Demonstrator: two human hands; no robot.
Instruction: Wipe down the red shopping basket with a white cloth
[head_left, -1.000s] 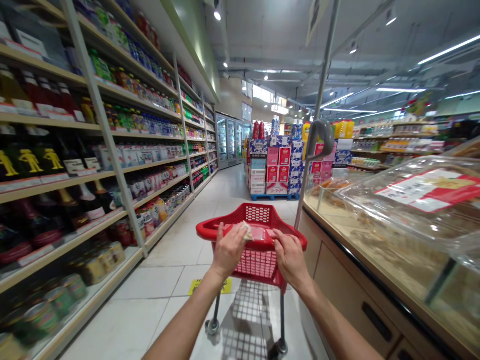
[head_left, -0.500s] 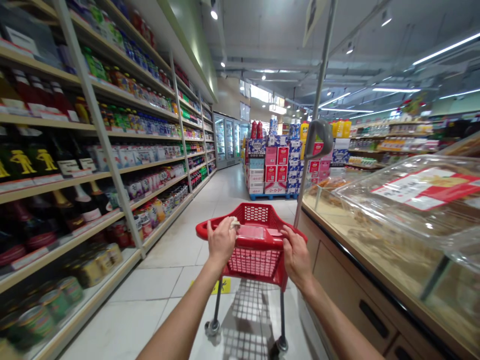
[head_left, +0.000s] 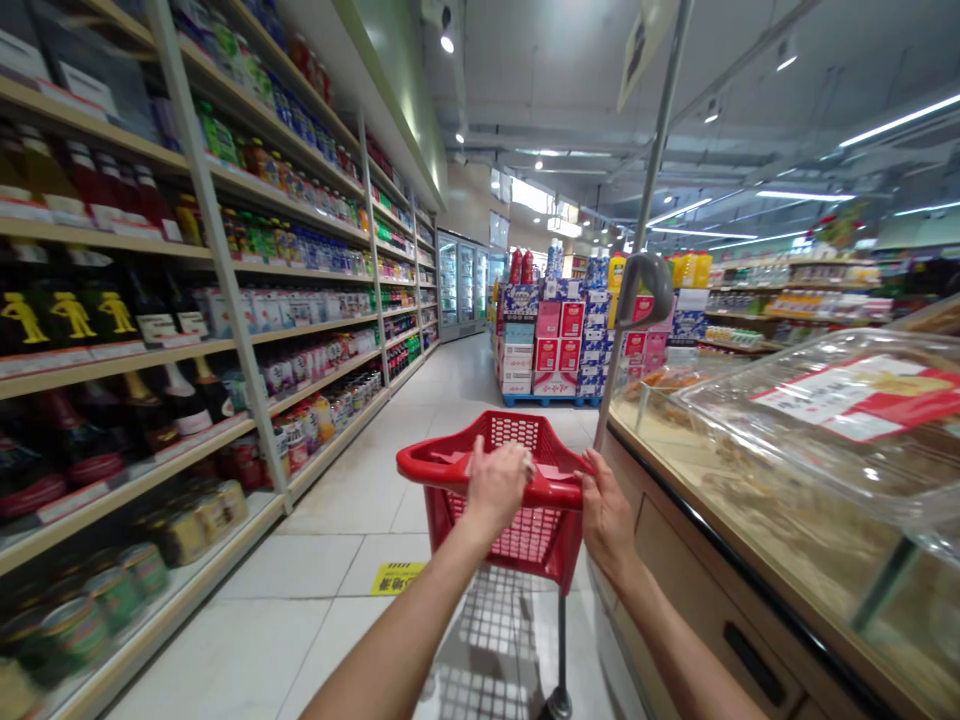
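Observation:
A small red shopping cart with a meshed basket stands in the aisle before me. My left hand is closed on a crumpled whitish cloth, of which only a small edge shows. It rests on the middle of the cart's red handle. At the handle's right end, my right hand is closed round the bar, thumb side toward the basket; some fingertips are hidden. One caster shows at the lower right of the cart.
Shelves of bottles and cans line the left side. A wooden display counter with clear plastic covers stands close on the right, beside a metal pole. Stacked boxes stand ahead. A yellow floor sticker lies left of the cart.
My left hand has slid rightward along the handle with the cloth, from its left part to the middle. My right hand stays at the right end, and the cart has turned slightly.

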